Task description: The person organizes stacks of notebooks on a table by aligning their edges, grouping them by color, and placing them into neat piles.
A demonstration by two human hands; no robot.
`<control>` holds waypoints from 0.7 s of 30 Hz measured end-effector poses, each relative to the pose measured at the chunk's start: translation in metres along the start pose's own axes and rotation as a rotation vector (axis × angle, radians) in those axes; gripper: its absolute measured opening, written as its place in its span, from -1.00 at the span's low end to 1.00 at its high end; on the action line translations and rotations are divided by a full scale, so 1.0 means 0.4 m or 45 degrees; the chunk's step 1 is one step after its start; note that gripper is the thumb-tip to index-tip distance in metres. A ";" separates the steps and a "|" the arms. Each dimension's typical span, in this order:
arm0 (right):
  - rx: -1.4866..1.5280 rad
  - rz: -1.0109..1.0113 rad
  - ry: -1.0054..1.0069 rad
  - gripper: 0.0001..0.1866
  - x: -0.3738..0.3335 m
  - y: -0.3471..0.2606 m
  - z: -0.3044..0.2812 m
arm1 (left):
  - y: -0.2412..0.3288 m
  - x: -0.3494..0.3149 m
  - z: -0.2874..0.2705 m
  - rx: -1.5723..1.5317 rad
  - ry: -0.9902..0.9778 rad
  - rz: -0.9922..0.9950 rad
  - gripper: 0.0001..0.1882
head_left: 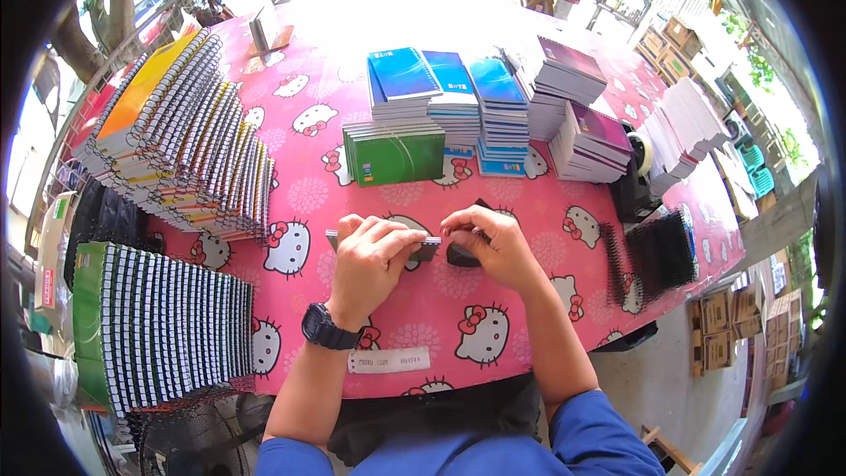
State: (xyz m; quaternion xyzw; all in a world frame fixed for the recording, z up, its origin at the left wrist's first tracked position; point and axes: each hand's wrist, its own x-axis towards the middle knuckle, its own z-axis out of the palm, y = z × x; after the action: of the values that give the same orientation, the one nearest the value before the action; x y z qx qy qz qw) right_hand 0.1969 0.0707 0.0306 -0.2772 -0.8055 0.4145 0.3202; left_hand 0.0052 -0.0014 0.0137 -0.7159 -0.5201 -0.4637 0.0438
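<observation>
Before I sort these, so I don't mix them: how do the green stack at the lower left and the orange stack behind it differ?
The green stack has a green outer cover, the orange stack an orange one. The green stack lies lower in view, the orange stack higher. Both show spiral bindings, left of the left hand.

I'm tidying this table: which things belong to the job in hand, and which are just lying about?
Likely part of the job:
Thin dark-and-white item, held in the left hand
Black spiral coils, right side
Spiral-bound notebooks, left side
Blue-covered books

Probably just lying about:
Paper strip, near table edge
Cardboard boxes, beyond the table
</observation>
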 end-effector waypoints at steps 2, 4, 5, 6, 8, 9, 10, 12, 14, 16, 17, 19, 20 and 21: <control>-0.031 0.001 0.084 -0.84 -0.001 0.004 0.000 | 0.005 0.000 0.002 -0.026 -0.002 -0.006 -0.91; -0.100 -0.038 0.056 -0.85 -0.002 -0.003 0.003 | 0.005 -0.003 0.004 -0.030 -0.003 -0.009 -0.91; -0.166 -0.078 0.028 -0.85 -0.003 -0.006 0.003 | 0.005 -0.004 0.005 -0.031 -0.006 -0.011 -0.92; -0.172 -0.082 0.028 -0.85 -0.005 -0.005 0.002 | 0.005 -0.006 0.007 -0.032 0.000 -0.008 -0.92; -0.182 -0.117 -0.002 -0.85 -0.002 0.002 -0.011 | 0.007 -0.002 0.012 -0.033 0.012 0.018 -0.93; -0.228 -0.172 0.010 -0.86 -0.002 0.005 -0.009 | 0.008 -0.005 0.012 -0.036 0.026 0.033 -0.93; -0.279 -0.233 0.027 -0.86 0.000 0.005 -0.005 | 0.006 -0.008 0.010 -0.034 0.016 0.022 -0.92; -0.264 -0.234 0.011 -0.87 -0.003 0.000 -0.007 | 0.008 -0.006 0.009 -0.039 0.022 0.036 -0.91; -0.268 -0.173 -0.045 -0.87 -0.007 -0.005 -0.003 | 0.016 -0.009 -0.003 -0.040 -0.003 0.004 -0.91; -0.272 -0.192 -0.053 -0.87 -0.005 -0.009 -0.008 | 0.017 -0.009 -0.003 -0.045 -0.001 0.017 -0.91; -0.266 -0.192 -0.073 -0.87 -0.004 -0.009 -0.012 | 0.017 -0.008 0.000 -0.055 0.001 0.001 -0.91; -0.317 -0.268 -0.076 -0.87 -0.001 -0.006 -0.018 | 0.019 -0.001 0.000 -0.050 0.008 -0.005 -0.89; -0.363 -0.338 -0.094 -0.86 -0.001 -0.004 -0.019 | 0.019 -0.001 -0.001 -0.051 0.004 0.008 -0.89; -0.365 -0.341 -0.081 -0.86 -0.003 -0.001 -0.017 | 0.018 -0.002 -0.002 -0.053 -0.004 0.003 -0.88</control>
State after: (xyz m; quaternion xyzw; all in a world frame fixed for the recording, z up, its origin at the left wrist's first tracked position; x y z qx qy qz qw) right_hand 0.2026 0.0730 0.0336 -0.1971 -0.8956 0.2580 0.3041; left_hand 0.0103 -0.0056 0.0166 -0.7180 -0.5095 -0.4734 0.0286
